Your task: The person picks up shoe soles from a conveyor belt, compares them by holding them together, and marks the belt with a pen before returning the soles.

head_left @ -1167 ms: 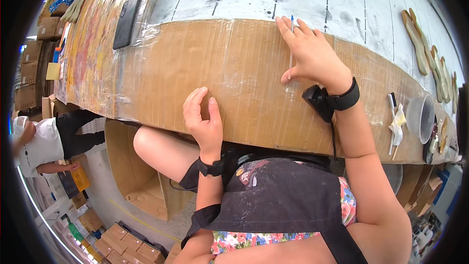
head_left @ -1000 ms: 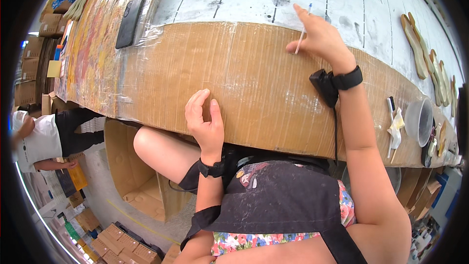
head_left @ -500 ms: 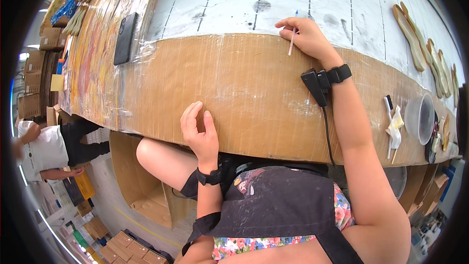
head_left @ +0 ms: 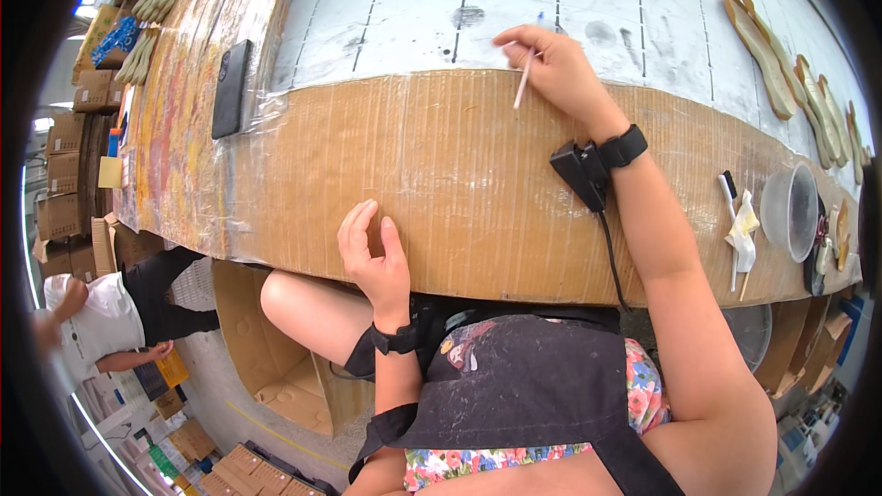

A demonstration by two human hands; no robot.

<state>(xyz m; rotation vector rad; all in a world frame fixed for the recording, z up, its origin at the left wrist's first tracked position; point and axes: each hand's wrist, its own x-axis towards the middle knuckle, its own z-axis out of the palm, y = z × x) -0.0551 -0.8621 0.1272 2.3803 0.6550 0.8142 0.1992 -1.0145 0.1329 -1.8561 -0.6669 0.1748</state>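
Note:
My right hand [head_left: 564, 75] is over the far part of the table, where the cardboard meets a white surface [head_left: 404, 23] marked with dashed lines. Its fingers close round a thin pale pen-like stick [head_left: 523, 86] with a blue upper end. The stick slants, and its lower end hangs over the edge of the brown cardboard [head_left: 441, 165]. Lower and to the left is my left hand [head_left: 378, 257], empty, fingers curved and thumb apart, above the near edge of the cardboard. Both wrists wear black straps; the right one carries a small black device [head_left: 579, 174] with a cable.
A dark phone [head_left: 231, 89] lies at the left. To the right are a clear plastic bowl [head_left: 789, 213], a black-headed brush [head_left: 728, 186] and a crumpled white wipe [head_left: 742, 232]. Several wooden curved pieces [head_left: 761, 55] lie at the far right. A person [head_left: 106, 312] is beyond the table's left side.
The view has turned slightly, shifting the table's contents. In my right hand the stick leans a little more. My left hand stays almost in place. The person at left has shifted slightly.

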